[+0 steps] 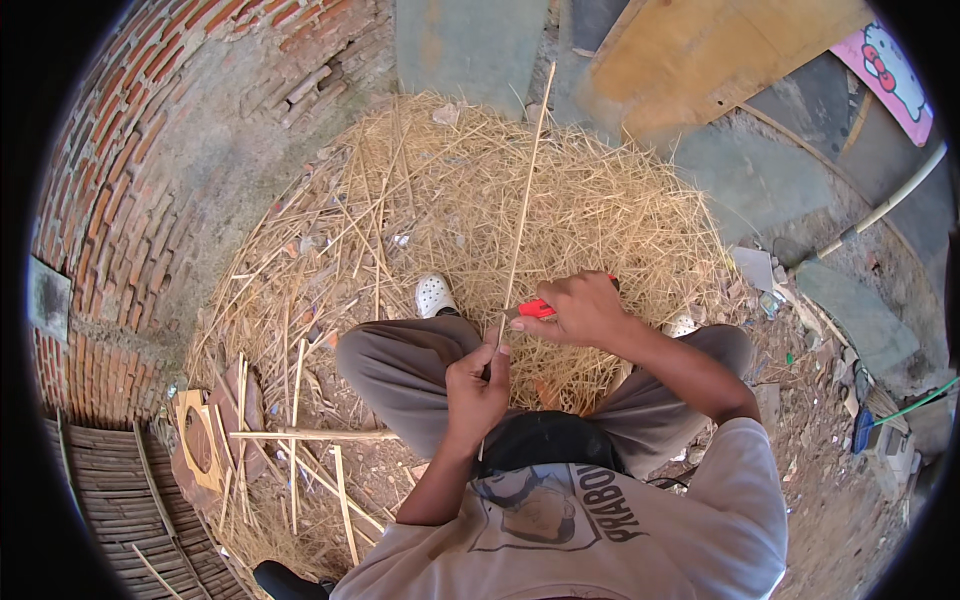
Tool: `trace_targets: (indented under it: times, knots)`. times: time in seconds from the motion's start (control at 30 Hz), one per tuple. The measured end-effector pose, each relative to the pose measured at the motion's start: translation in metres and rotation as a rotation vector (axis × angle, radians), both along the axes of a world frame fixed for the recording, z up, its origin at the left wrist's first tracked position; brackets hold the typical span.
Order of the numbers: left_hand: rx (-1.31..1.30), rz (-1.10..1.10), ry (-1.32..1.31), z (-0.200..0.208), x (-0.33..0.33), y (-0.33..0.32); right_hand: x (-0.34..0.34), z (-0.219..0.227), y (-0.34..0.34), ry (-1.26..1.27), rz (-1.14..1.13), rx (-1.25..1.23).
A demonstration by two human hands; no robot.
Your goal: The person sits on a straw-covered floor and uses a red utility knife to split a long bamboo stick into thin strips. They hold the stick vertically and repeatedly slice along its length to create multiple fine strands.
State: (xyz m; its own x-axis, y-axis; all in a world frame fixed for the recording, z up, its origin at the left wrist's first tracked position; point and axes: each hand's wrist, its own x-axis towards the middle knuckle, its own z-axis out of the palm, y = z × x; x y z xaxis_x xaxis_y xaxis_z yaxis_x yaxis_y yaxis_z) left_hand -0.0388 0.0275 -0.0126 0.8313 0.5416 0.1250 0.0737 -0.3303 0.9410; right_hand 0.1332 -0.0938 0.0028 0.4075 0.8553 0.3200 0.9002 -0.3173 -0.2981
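A worn brick wall [120,210] with plaster patches [250,140] runs along the left, with a slatted panel [115,500] at the near left. Grey sheets [465,50] and a brown board [710,65] fill the far side; dirt floor [835,545] shows near right, evenly lit.

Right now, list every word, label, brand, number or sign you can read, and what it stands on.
Light T-shirt: dark capital lettering beside a printed portrait; legible, but I won't copy it.
Red-handled knife: a dark mark, too small to read.
Nothing else legible.
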Motion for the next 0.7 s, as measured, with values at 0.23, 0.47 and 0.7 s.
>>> trace_targets:
  times: [0.23,0.47,0.7]
  knots:
    - [0.171,0.012,0.08,0.003,0.004,-0.006,0.012,-0.04,-0.001,-0.216,-0.018,0.229]
    - [0.3,-0.037,0.109,-0.002,0.005,-0.006,0.022,-0.057,0.0,-0.317,-0.016,0.308]
    - [0.492,-0.04,0.117,-0.006,0.005,-0.005,0.028,-0.069,0.004,-0.282,-0.065,0.237]
